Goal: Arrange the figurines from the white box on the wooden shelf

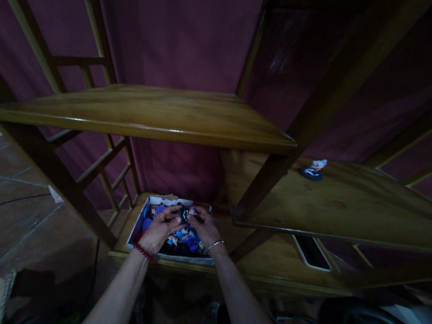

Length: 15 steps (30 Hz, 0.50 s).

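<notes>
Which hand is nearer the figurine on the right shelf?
Right. The right hand is over the box, left of the figurine; the left hand is farther left.

- The view looks from the person's head, above the left hand and right hand (forearms enter from the bottom edge).
- It faces forward and down, across the wooden shelf unit to the purple backdrop.
- The unit is near, overrunning the frame; the box shows small, left of centre.
</notes>
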{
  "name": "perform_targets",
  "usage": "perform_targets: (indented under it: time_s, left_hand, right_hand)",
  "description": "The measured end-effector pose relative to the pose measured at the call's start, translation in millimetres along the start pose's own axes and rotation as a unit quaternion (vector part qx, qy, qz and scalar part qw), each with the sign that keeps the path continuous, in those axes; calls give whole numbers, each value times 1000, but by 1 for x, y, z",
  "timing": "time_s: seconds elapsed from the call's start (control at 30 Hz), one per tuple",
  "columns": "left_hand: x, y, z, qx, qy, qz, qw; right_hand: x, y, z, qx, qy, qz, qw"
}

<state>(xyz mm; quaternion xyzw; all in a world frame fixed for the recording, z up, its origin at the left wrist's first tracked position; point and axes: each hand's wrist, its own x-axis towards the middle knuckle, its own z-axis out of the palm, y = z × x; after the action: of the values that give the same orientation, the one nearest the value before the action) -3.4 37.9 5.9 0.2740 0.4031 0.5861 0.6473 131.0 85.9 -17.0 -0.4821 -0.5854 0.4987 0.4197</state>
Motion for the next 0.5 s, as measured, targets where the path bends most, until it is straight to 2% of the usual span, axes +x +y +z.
perform_targets:
  time_s: [0.2,0.5]
  left_hand:
    - [-17,-3,3,6,-6,12,1000]
    - [-59,-1,13,22,-26,49,998]
  right_hand:
    - [-19,-6,-4,-8,-8,-36,999]
    - [-56,-29,-10,-49,-11,-92,994]
